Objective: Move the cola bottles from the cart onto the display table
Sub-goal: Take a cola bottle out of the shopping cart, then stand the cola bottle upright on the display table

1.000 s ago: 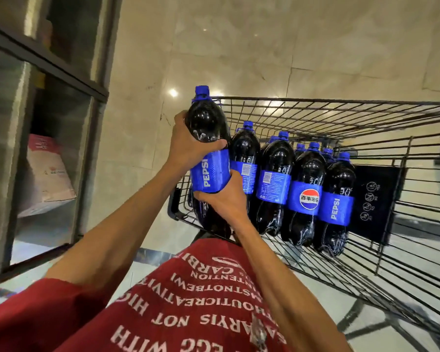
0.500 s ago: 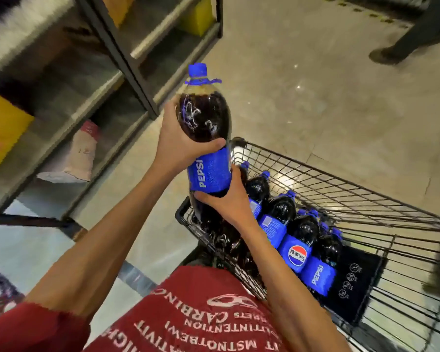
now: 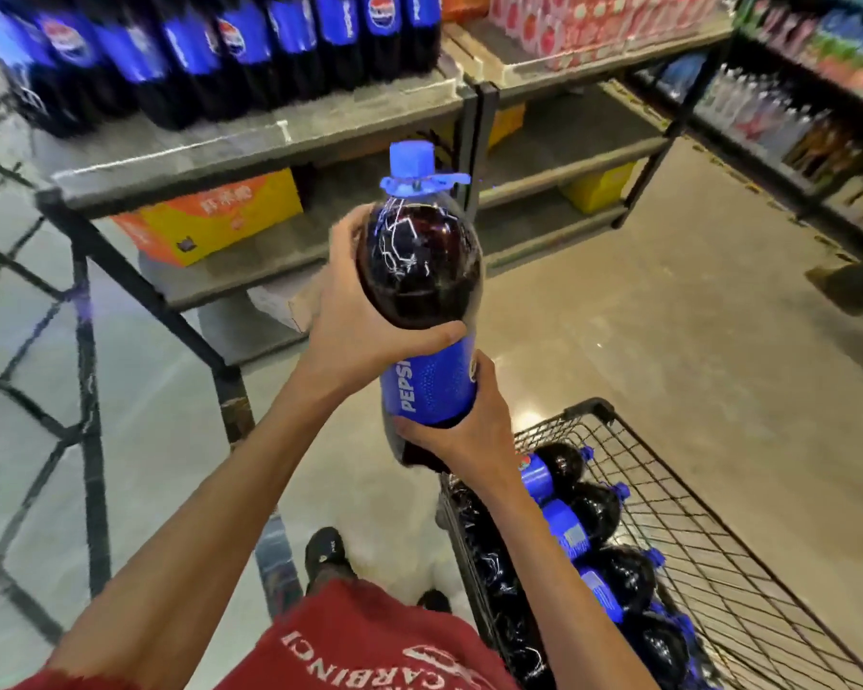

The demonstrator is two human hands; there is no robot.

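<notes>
My left hand (image 3: 355, 316) curls round the shoulder of the cola bottle (image 3: 422, 271), thumb across its front just above the blue label; my right hand (image 3: 469, 430) grips the lower body beneath that label; bottle near upright, cap uppermost, carried in the air above and left of the cart (image 3: 596, 408); inside the cart, the remaining bottles (image 3: 586, 520) lie in a row; beyond the cart, the display table (image 3: 270, 141) carries blurred shelved bottles (image 3: 195, 57).

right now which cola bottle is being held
The blue-capped dark cola bottle between left hand and right hand; others sit in the wire cart or on the table.
</notes>
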